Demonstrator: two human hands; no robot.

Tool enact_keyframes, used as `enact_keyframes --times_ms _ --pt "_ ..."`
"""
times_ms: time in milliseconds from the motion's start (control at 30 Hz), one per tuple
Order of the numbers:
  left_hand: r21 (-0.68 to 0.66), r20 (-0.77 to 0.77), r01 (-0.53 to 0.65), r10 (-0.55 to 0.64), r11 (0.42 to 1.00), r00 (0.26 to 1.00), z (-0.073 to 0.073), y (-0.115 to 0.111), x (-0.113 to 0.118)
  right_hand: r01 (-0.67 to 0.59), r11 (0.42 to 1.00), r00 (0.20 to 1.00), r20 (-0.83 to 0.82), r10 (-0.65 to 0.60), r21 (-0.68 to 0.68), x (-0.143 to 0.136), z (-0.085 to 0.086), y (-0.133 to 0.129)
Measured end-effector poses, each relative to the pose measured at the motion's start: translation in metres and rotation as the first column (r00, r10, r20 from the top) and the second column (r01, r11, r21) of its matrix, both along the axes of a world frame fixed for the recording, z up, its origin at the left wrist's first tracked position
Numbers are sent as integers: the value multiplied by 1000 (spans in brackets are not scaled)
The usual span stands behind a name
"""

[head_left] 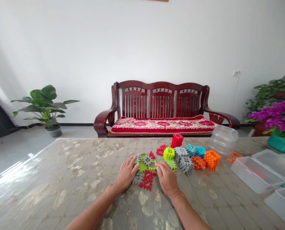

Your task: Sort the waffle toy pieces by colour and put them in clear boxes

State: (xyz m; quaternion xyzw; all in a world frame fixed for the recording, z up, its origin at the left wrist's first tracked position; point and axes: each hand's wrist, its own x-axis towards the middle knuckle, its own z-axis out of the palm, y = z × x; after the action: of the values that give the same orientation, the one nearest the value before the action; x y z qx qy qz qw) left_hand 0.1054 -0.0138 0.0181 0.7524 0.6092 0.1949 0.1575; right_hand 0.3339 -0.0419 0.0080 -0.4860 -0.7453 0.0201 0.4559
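My left hand (127, 172) lies beside a small group of flat interlocking plastic tiles, its fingers stretched out and its thumb at the edge of a lime-green tile (142, 167). On the other side, my right hand (166, 177) has its fingers bent together at the edge of a lime-green tile with a round opening (152, 165), pinching it. A grey tile (147, 160) rests tilted over the green ones. Nearer to me are a red tile (147, 180) and a grey tile (138, 179), side by side. The undersides of both hands are hidden.
Stacks of tiles stand to the right: lime (168, 153), red (177, 140), grey (186, 164), blue (200, 151) and orange (212, 160). Beyond them are a clear plastic tub (224, 139) and an open clear box (256, 179). A wooden bench (160, 102) stands behind the table (68, 179).
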Motion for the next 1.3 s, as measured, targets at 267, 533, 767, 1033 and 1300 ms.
enact_keyframes --times_ms 267,533,767,1033,1300 --pt "22 87 -352 349 936 933 8 3 -29 99 993 959 271 -79 -60 -10 -2 -1" --pt "122 -126 -471 485 874 866 5 -18 -38 80 994 970 235 -62 -69 -9 6 -6" --pt "112 -129 -432 445 895 886 3 -15 -40 69 991 987 151 -50 -118 -5 -2 -8" --pt "103 -134 -409 420 907 898 2 -13 -40 -4 970 986 159 44 -244 8 -5 -4" --pt "119 -141 -410 424 904 894 4 -14 -38 -11 976 988 150 45 -219 7 -1 -14"
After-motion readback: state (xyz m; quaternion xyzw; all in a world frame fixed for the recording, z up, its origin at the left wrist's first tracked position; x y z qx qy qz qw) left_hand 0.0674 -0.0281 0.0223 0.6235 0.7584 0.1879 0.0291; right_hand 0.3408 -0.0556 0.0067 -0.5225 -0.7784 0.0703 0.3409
